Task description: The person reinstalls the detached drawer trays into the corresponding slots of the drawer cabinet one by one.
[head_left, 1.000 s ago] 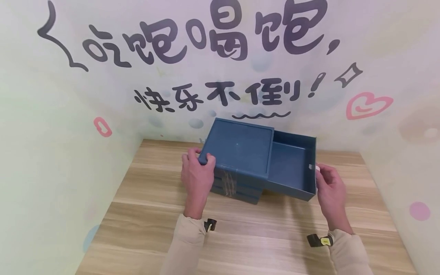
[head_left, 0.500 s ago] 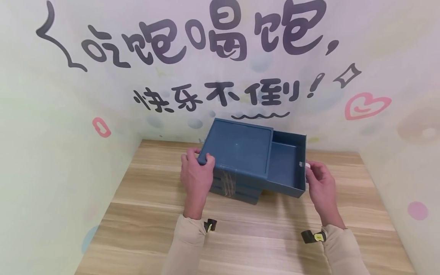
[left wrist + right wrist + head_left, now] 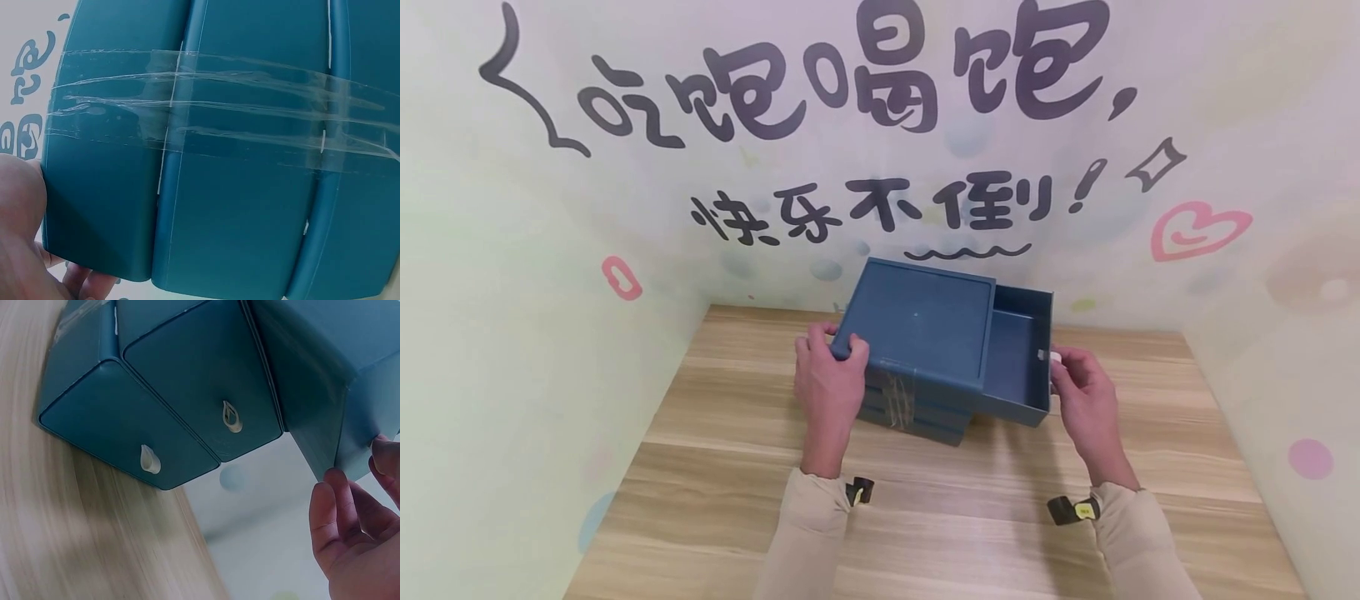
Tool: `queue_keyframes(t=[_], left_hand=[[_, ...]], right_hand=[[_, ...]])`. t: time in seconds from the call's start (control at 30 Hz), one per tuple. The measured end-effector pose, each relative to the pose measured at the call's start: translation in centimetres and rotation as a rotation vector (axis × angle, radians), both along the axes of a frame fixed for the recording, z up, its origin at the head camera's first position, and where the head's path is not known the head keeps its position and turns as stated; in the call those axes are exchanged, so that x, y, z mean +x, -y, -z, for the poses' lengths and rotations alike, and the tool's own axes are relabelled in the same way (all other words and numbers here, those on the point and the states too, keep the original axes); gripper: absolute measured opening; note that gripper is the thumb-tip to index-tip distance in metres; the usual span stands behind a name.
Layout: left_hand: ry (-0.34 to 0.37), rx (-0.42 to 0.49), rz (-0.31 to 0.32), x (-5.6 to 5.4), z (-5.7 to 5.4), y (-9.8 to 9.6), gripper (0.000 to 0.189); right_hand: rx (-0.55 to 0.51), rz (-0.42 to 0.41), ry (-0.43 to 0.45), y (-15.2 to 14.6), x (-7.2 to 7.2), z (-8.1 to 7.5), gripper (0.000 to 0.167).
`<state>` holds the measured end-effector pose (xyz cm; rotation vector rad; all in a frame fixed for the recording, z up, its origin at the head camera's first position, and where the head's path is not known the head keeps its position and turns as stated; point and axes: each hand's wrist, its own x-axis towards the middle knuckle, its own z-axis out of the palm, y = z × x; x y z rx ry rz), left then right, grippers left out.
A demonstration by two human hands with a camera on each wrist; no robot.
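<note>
A blue desktop drawer unit (image 3: 917, 321) stands on the wooden table, its top drawer (image 3: 1018, 350) partly pulled out to the right. That drawer's visible inside holds nothing. My left hand (image 3: 831, 375) grips the unit's near left corner, thumb on the top edge and fingers around the end. In the left wrist view this hand (image 3: 22, 219) shows at the lower left. My right hand (image 3: 1086, 400) is at the drawer's front, thumb and fingers about its small white pull (image 3: 1056, 358). In the right wrist view, fingertips (image 3: 337, 478) touch the drawer front; the pull is hidden there.
Two lower drawers, shut, carry pale loop pulls (image 3: 231, 417). Clear tape (image 3: 898, 398) runs down the unit's near side. The unit stands on a wood-grain table (image 3: 955, 525), close to a printed wall (image 3: 775, 275).
My right hand has moved left with the top drawer, which now sticks out less from the unit. My left hand and the unit stay in place.
</note>
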<state>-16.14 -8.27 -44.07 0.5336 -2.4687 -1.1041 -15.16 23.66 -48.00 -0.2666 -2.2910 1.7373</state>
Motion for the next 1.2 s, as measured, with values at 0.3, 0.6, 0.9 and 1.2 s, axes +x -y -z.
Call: queue_keyframes(t=[0.3,0.6,0.9,1.2], left_hand=[[-0.017,-0.001,-0.002,0.0,0.2,0.0,0.034],[-0.018,-0.008,-0.01,0.1,0.3,0.0,0.033],[-0.012,0.009,-0.009,0.1,0.1,-0.1,0.034],[-0.031,0.023,-0.01,0.1,0.0,-0.1,0.033]], right_hand=[[-0.002,-0.035,0.007,0.5,-0.2,0.0,0.033],[-0.024,-0.06,0.007,1.2,-0.5,0.3,0.028],[0.023,-0.106,0.019,1.7,-0.9,0.1,0.033],[0.037,-0.164,-0.005,2.4,-1.3,0.0,0.034]])
